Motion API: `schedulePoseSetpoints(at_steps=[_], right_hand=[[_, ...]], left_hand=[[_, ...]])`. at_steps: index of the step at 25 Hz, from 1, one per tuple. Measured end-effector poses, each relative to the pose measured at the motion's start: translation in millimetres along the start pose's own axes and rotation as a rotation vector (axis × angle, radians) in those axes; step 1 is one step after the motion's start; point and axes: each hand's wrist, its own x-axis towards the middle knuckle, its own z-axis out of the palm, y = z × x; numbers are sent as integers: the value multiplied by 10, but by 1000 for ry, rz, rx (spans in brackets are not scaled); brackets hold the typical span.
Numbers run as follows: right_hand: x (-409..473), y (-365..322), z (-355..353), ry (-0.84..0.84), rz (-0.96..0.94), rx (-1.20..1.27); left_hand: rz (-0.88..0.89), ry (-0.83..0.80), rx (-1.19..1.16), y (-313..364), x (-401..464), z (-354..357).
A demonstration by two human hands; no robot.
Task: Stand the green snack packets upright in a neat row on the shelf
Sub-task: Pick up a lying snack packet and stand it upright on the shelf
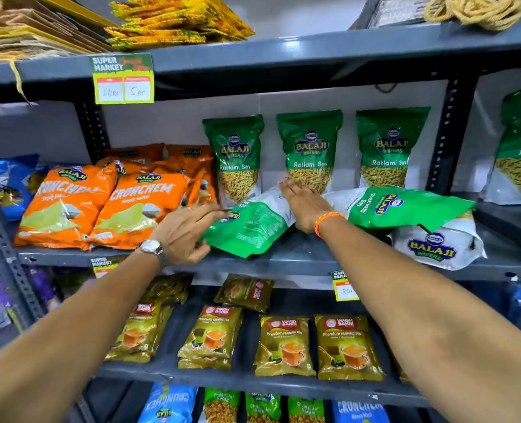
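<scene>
Left hand (186,232) is at the near end of a fallen green Ratlami Sev packet (253,228), fingers loosely curled, thumb under the packet's green top edge and fingers over its face: a light grip on that corner. A wristwatch (153,248) sits on that wrist. Right hand (303,203) is flat and open, fingers together and stretched toward twelve o'clock, palm pressing down on the white base end of the same packet; whether its fingertips touch the upright packet behind, I cannot tell. An orange wristband (326,222) circles that wrist.

The held packet lies on the grey shelf (299,257), back face up, long axis running from seven o'clock to one o'clock, green top toward the shelf's front edge. At three o'clock of it, another green packet (405,207) lies on its side, long axis nearly nine-to-three, top pointing to three, resting on a white-based one (436,247).

Against the back wall three packets stand upright, tops at twelve: left (236,154), middle (310,148), right (389,145). Orange Crunchem bags (106,203) lie at nine o'clock.
</scene>
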Motion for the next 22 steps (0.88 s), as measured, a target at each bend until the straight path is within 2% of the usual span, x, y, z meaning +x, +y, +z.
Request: schedulePoseSetpoints(at_steps=[3,8,14,16,20,22], right_hand=[[66,-40,-89,-69,-55,-19],[139,-20,-95,-90,-1,61],[146,-240,-74,-152,-48,249],[101,-346,-34,-147,-54,409],[86,-569,78,-92,-33,882],[90,-664,139,-59,18,951]], left_hand=[[44,20,-69,-72,-105,53],[-97,66,-1,-28,49,40],[-143,328,4,-5,-85,-70],[-174,428,1,-20,-124,-167],[-228,581,41,-86,-42,-489],[-249,616,79,-102,49,-628]])
